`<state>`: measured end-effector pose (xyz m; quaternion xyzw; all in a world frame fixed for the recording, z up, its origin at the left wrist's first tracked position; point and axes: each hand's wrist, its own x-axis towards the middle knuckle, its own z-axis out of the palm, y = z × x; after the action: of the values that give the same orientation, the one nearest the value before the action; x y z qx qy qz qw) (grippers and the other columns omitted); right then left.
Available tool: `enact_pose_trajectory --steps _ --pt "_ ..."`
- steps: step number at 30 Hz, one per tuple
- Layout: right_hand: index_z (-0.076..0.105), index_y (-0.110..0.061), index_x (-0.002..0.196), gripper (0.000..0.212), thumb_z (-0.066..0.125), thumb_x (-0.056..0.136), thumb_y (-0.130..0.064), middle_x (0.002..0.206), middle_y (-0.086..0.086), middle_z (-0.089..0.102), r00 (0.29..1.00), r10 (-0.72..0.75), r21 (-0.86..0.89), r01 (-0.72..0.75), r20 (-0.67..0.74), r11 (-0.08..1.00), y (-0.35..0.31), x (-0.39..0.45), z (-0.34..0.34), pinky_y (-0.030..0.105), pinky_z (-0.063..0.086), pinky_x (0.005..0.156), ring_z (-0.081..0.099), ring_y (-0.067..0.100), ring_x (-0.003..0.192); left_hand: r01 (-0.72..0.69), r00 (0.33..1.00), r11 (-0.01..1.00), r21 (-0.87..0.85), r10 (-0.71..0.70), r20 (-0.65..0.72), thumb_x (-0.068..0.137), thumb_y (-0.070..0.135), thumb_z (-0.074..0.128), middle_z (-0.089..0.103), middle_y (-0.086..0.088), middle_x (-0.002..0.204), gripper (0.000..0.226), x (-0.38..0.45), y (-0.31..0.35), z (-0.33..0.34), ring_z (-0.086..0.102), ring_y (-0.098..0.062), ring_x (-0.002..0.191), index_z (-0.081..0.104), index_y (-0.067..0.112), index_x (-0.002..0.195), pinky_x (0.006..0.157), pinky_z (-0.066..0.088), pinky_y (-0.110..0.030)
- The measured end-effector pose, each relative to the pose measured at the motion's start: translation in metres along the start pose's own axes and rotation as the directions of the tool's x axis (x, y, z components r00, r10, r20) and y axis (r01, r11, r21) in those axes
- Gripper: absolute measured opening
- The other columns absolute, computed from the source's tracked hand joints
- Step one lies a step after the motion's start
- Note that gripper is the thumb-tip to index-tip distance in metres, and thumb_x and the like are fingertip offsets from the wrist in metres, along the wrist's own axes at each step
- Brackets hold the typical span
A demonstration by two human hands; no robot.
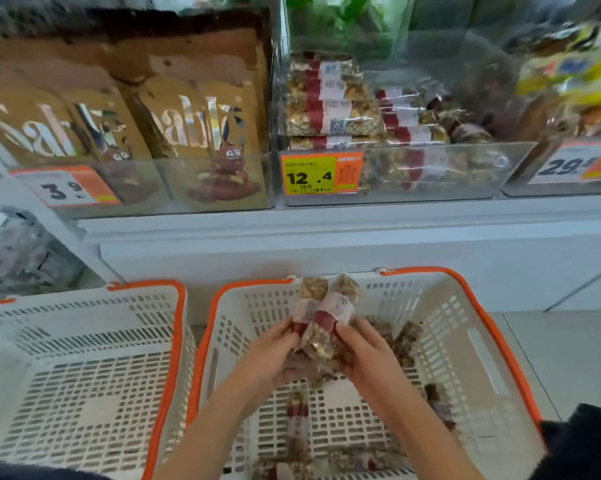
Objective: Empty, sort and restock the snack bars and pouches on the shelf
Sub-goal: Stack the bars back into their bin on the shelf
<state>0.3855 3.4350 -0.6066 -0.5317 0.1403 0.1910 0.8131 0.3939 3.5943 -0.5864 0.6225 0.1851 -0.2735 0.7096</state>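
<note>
Shelf [326,220] above baskets [465,341]; hands [326,351] clutching bars [321,317].

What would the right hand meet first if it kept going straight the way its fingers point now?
Probably the left hand: the right hand points up-left across the clear-wrapped nut bars with red bands that both grip, above the white slotted basket with orange rim. Depth is unclear.

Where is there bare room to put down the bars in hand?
The left basket shows a bare floor. In the right basket, loose bars crowd the floor, with a bare strip along its left wall. Both the left hand and right hand hold bars.
</note>
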Motion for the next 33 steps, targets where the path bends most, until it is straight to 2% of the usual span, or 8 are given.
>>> enact_pose_trajectory --steps 5,12,15,17,19,23,28,33 --pt "0.060 -0.025 0.125 0.043 0.065 0.083 -0.032 0.108 0.004 0.071 0.990 -0.127 -0.239 0.138 0.062 0.961 -0.030 -0.036 0.018 0.039 0.056 0.080 0.069 0.025 0.096 -0.064 0.995 0.985 -0.163 0.076 0.069 0.091 0.027 0.055 0.073 -0.005 0.089 0.021 -0.044 0.020 0.012 0.070 -0.028 0.074 0.062 0.017 0.109 0.073 0.059 -0.044" --pt "0.033 -0.038 0.142 0.071 0.071 0.083 -0.027 0.116 -0.005 0.055 0.934 -0.354 -0.565 0.314 0.042 0.763 -0.049 -0.048 0.024 0.024 0.055 0.078 0.063 0.008 0.092 -0.225 0.969 0.929 0.296 0.246 -0.037 0.071 0.016 0.081 0.070 0.006 0.102 0.058 -0.068 0.035 0.018 0.070 -0.016 0.089 0.052 0.037 0.116 0.082 0.057 -0.038" --pt "0.021 -0.044 0.145 0.097 0.080 0.073 -0.017 0.140 -0.010 0.034 0.625 -0.707 -0.873 0.487 0.332 0.020 -0.067 -0.050 0.016 0.021 0.037 0.100 0.039 0.009 0.123 -0.237 0.963 0.888 0.393 0.269 -0.026 0.072 0.011 0.078 0.063 0.007 0.109 0.067 -0.070 0.048 0.009 0.068 -0.009 0.085 0.047 0.031 0.128 0.078 0.057 -0.032" --pt "0.027 -0.038 0.146 0.107 0.084 0.059 -0.015 0.150 -0.009 0.031 0.508 -0.561 -0.757 0.453 0.654 -0.471 -0.083 -0.045 0.017 0.040 0.024 0.112 0.029 0.018 0.137 -0.255 0.964 0.879 0.404 0.264 0.033 0.074 0.003 0.074 0.062 0.003 0.106 0.065 -0.074 0.060 0.008 0.068 -0.005 0.071 0.048 0.027 0.128 0.064 0.057 -0.025" --pt "0.042 -0.032 0.139 0.095 0.083 0.055 -0.016 0.143 -0.007 0.047 0.481 -0.391 -0.605 0.455 0.785 -0.654 -0.098 -0.037 0.022 0.046 0.020 0.111 0.038 0.018 0.136 -0.257 0.966 0.867 0.427 0.239 0.096 0.071 0.001 0.073 0.064 0.000 0.100 0.058 -0.077 0.073 0.008 0.067 -0.004 0.067 0.054 0.025 0.121 0.063 0.057 -0.027" --pt "0.063 -0.023 0.116 0.055 0.081 0.064 -0.018 0.108 -0.006 0.067 0.390 -0.307 -0.483 0.517 0.868 -0.706 -0.129 -0.026 0.028 0.037 0.041 0.103 0.063 0.017 0.102 -0.233 0.969 0.845 0.481 0.160 0.189 0.072 0.005 0.075 0.064 -0.002 0.098 0.044 -0.080 0.103 0.007 0.066 -0.008 0.072 0.059 0.024 0.108 0.068 0.058 -0.032" --pt "0.060 -0.022 0.110 0.075 0.091 0.042 -0.026 0.098 -0.008 0.068 0.452 -0.291 -0.516 0.531 0.844 -0.672 -0.164 -0.021 0.031 0.025 0.053 0.076 0.066 0.016 0.087 -0.215 0.962 0.814 0.540 0.082 0.260 0.076 0.004 0.073 0.064 -0.006 0.099 0.039 -0.077 0.153 0.014 0.066 -0.013 0.082 0.059 0.016 0.110 0.075 0.059 -0.035" --pt "0.046 -0.027 0.120 0.071 0.077 0.056 -0.025 0.105 -0.005 0.066 0.548 -0.271 -0.579 0.529 0.791 -0.621 -0.203 -0.010 0.023 0.023 0.047 0.072 0.063 0.016 0.093 -0.223 0.933 0.829 0.513 0.029 0.358 0.082 0.007 0.070 0.064 -0.016 0.090 0.034 -0.063 0.189 0.026 0.062 -0.024 0.089 0.058 0.004 0.113 0.086 0.055 -0.047"
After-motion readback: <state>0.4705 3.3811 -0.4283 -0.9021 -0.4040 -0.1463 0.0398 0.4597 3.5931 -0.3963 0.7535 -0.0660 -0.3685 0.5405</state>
